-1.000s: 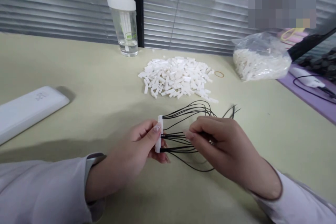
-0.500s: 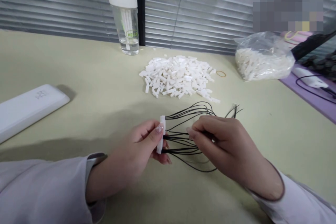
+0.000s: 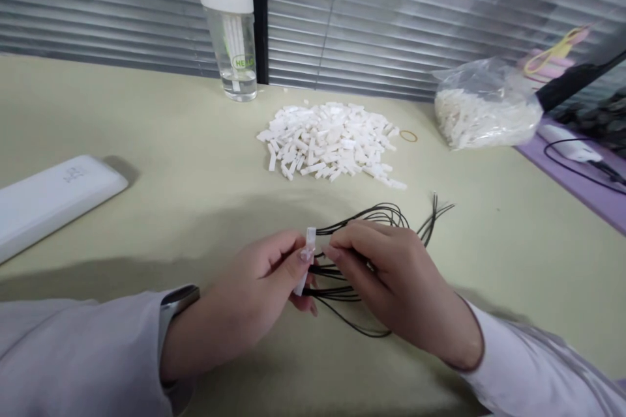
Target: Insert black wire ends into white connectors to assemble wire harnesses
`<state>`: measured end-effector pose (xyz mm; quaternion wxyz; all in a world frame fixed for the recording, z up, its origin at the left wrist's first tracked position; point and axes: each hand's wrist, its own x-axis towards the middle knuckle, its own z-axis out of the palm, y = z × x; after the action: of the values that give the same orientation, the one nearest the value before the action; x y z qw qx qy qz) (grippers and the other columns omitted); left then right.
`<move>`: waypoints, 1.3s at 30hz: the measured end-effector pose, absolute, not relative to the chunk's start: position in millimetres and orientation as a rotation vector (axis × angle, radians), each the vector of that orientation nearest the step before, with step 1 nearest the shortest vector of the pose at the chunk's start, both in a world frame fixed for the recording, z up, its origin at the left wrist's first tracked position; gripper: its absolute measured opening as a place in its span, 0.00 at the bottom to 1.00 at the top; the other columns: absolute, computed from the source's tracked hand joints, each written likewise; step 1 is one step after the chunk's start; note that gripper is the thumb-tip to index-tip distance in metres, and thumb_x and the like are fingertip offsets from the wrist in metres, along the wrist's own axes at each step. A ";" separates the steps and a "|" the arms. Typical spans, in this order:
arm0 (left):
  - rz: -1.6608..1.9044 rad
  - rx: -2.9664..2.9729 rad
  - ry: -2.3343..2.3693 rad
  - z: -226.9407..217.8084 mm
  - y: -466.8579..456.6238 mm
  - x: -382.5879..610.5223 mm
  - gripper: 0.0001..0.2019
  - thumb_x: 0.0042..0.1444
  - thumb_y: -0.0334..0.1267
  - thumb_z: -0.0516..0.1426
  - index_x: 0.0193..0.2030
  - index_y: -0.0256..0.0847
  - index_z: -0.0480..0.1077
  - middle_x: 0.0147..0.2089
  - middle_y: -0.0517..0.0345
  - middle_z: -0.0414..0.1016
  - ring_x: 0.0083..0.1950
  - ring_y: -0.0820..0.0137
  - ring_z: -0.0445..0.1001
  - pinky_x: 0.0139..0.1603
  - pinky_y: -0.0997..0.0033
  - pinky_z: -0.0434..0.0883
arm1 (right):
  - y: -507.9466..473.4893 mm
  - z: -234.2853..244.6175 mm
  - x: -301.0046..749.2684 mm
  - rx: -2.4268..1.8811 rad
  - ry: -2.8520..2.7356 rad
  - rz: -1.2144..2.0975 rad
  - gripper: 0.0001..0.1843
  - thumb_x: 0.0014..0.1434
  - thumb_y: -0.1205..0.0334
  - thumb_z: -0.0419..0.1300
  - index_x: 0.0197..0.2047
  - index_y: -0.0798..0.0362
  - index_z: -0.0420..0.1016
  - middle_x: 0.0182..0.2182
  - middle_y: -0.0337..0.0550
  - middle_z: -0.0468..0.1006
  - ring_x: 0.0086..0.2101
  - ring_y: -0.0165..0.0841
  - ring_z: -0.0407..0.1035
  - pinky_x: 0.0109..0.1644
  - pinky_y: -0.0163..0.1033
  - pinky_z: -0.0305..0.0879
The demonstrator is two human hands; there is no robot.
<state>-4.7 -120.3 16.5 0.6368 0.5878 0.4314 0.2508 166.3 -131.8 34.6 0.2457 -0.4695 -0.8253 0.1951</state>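
My left hand (image 3: 254, 293) pinches a long white connector housing (image 3: 308, 244) between thumb and fingers, held upright just above the table. Several thin black wires (image 3: 386, 214) run from the housing to the right and loop back over the table. My right hand (image 3: 396, 287) is closed on one of these wires right beside the housing, fingertips almost touching my left thumb. A pile of small white connector housings (image 3: 332, 140) lies on the table beyond my hands.
A clear cup with a white lid (image 3: 231, 32) stands at the back by the blinds. A white flat device (image 3: 49, 202) lies at the left. A plastic bag of white parts (image 3: 484, 111) and a rubber band (image 3: 408, 136) sit at the right; a purple mat (image 3: 587, 189) beyond.
My right hand has slid left along the wires up to the housing. The wire loops have bunched closer together and the housing has tilted a little.
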 end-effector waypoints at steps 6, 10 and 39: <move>0.638 1.088 0.946 11.9 -116.3 -2.7 0.15 0.56 0.47 0.48 0.27 0.38 0.60 0.24 0.67 0.61 0.23 0.79 0.68 0.27 0.76 0.70 | -122.3 47.7 187.3 -1.206 -2.348 0.012 0.09 0.53 0.64 0.58 0.39 0.55 0.67 0.32 0.42 0.68 0.33 0.28 0.62 0.35 0.33 0.60; 0.629 0.964 0.928 9.9 -111.4 -3.0 0.15 0.55 0.48 0.50 0.27 0.38 0.59 0.23 0.67 0.61 0.20 0.78 0.68 0.26 0.72 0.70 | -107.2 61.4 216.6 -1.295 -2.503 -0.340 0.27 0.50 0.58 0.61 0.52 0.56 0.62 0.41 0.50 0.63 0.42 0.38 0.59 0.45 0.42 0.61; 0.767 0.912 0.967 10.5 -115.9 -2.4 0.11 0.54 0.45 0.52 0.32 0.39 0.61 0.25 0.67 0.58 0.25 0.79 0.68 0.30 0.72 0.72 | -121.6 66.0 212.2 -1.371 -2.743 0.560 0.09 0.57 0.64 0.50 0.30 0.54 0.70 0.24 0.40 0.68 0.26 0.27 0.61 0.29 0.34 0.53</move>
<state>-2.4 -115.9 10.5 0.7198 0.4125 0.4376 0.3468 212.2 -121.6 66.0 0.0121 -0.4397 -0.8799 0.1795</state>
